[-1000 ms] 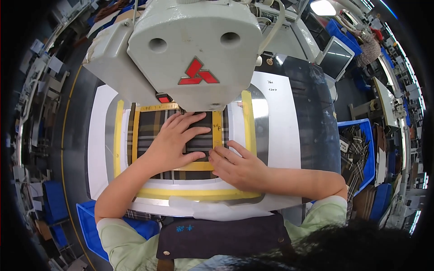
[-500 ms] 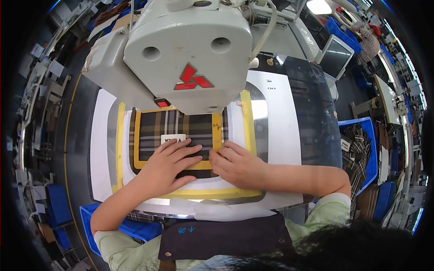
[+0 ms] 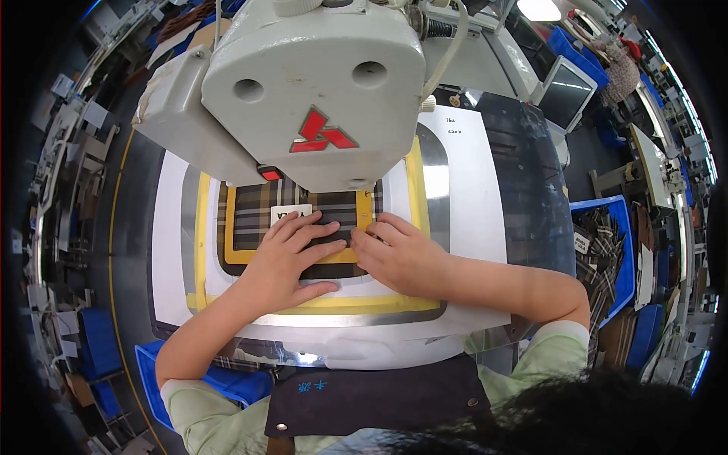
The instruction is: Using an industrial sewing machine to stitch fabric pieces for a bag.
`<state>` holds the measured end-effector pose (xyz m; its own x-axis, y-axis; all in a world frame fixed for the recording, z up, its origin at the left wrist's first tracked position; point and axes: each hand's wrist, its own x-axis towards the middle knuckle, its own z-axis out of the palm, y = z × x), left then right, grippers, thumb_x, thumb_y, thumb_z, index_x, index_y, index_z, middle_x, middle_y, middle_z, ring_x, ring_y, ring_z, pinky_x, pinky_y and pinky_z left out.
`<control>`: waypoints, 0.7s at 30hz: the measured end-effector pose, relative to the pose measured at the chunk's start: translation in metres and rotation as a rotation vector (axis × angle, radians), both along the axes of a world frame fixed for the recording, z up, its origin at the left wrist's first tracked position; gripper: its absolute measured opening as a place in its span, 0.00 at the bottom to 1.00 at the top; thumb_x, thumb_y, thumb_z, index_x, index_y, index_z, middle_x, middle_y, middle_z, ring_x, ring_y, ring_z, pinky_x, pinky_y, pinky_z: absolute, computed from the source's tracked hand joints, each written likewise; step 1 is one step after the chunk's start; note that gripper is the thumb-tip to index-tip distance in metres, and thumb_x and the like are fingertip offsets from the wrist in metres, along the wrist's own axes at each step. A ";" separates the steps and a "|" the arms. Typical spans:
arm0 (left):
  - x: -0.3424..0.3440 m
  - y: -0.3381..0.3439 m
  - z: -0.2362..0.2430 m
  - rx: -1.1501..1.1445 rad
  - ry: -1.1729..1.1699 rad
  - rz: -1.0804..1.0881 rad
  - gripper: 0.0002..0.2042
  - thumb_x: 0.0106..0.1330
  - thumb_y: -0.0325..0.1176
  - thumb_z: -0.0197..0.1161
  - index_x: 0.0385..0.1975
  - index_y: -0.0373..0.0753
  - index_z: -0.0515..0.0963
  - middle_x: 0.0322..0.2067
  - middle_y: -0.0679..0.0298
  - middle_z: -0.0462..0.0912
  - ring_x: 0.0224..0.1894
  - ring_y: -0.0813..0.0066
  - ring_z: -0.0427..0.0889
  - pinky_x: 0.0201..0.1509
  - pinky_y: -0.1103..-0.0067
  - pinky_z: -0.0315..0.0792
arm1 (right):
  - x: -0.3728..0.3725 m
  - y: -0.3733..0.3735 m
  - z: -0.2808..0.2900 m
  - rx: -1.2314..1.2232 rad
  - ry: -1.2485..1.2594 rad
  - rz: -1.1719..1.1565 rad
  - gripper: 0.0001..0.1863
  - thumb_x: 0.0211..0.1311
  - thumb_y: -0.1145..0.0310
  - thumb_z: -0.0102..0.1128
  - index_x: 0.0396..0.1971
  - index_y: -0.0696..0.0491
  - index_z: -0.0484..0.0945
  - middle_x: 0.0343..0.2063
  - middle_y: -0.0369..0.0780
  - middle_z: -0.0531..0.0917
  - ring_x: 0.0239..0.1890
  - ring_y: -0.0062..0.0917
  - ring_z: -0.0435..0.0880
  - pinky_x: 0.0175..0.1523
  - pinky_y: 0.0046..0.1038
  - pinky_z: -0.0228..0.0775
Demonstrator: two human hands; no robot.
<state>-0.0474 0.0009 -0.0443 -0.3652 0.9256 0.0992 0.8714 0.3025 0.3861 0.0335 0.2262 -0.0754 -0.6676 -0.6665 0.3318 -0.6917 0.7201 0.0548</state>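
A sewing machine head (image 3: 265,45), large and pale grey, hangs over a piece of dark plaid fabric (image 3: 253,216). A narrow yellow frame (image 3: 230,235) surrounds the plaid, and a small white label (image 3: 291,214) with dark lettering lies on it. My left hand (image 3: 279,262) rests flat with its fingers spread over the fabric, the fingertips just below and beside the label. On the frame's right side lie the slightly bent fingers of my right hand (image 3: 406,262), a little apart. The machine head hides the fabric's far part.
A white sheet edged with yellow tape (image 3: 415,205) surrounds the work on a dark table (image 3: 523,159). Blue bins stand at the lower left (image 3: 159,379) and right (image 3: 626,250), the right one holding plaid pieces. A screen (image 3: 565,87) stands at the back right.
The yellow frame, fabric and label have shifted away from me, farther under the machine head. Both hands stay on them, moving only slightly; the left thumb sits a little nearer the lower tape.
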 end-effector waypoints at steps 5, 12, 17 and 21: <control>-0.012 0.004 0.006 0.023 0.012 0.028 0.24 0.52 0.48 0.66 0.48 0.44 0.76 0.54 0.62 0.72 0.61 0.58 0.64 0.66 0.60 0.54 | -0.012 0.002 0.007 -0.094 0.021 -0.070 0.15 0.52 0.66 0.59 0.38 0.57 0.77 0.41 0.40 0.76 0.43 0.29 0.73 0.55 0.32 0.65; -0.031 0.013 0.002 0.038 -0.007 0.050 0.26 0.47 0.44 0.69 0.48 0.42 0.76 0.52 0.60 0.72 0.54 0.56 0.67 0.60 0.65 0.60 | -0.029 0.013 0.002 -0.229 -0.086 -0.083 0.14 0.50 0.69 0.62 0.38 0.57 0.78 0.39 0.40 0.76 0.41 0.30 0.76 0.50 0.31 0.69; -0.040 0.018 -0.002 0.063 0.055 0.079 0.26 0.52 0.50 0.66 0.48 0.42 0.77 0.45 0.54 0.74 0.50 0.55 0.70 0.57 0.65 0.61 | -0.039 0.021 -0.001 -0.302 0.020 -0.072 0.11 0.49 0.72 0.63 0.34 0.58 0.79 0.34 0.40 0.78 0.37 0.32 0.78 0.44 0.31 0.72; -0.047 0.018 -0.001 -0.036 0.018 0.122 0.27 0.52 0.51 0.65 0.49 0.40 0.77 0.40 0.51 0.75 0.46 0.55 0.72 0.54 0.66 0.64 | -0.047 0.025 0.001 -0.288 0.023 -0.078 0.10 0.49 0.72 0.57 0.33 0.59 0.78 0.34 0.40 0.78 0.36 0.30 0.78 0.43 0.28 0.72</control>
